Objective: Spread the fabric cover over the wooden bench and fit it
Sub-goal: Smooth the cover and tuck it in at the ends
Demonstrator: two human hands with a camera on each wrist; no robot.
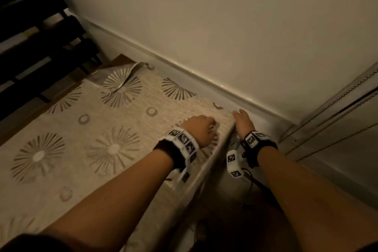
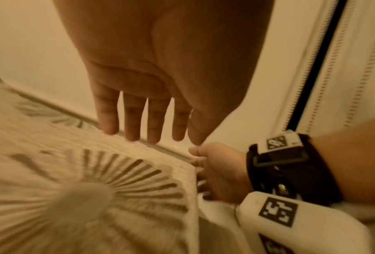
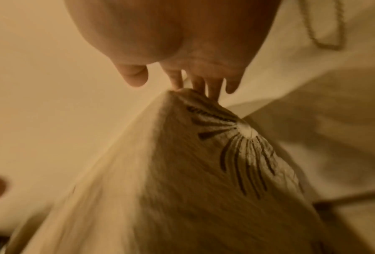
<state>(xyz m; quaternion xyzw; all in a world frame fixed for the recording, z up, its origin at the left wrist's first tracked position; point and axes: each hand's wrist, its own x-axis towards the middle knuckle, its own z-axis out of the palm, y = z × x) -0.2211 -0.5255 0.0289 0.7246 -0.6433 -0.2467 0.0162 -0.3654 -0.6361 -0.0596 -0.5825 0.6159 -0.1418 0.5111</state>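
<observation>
A beige fabric cover (image 1: 92, 129) with grey sunburst prints lies spread over the bench top. Bare wood of the bench (image 1: 120, 59) shows at the far left corner, where a cover corner (image 1: 131, 72) is folded back. My left hand (image 1: 201, 129) is on top of the cover near its right end; in the left wrist view its fingers (image 2: 147, 120) are straight and spread over the far edge. My right hand (image 1: 242, 120) lies along the bench's right end. Its straight fingertips (image 3: 195, 86) touch the cover's far right corner (image 3: 182, 96), with the thumb apart.
A pale wall with a baseboard (image 1: 184, 67) runs right behind the bench. Dark slatted furniture (image 1: 41, 37) stands at the back left. A white frame with bead chains (image 1: 337, 98) rises at the right. The cover's side (image 3: 236, 163) hangs down the bench end.
</observation>
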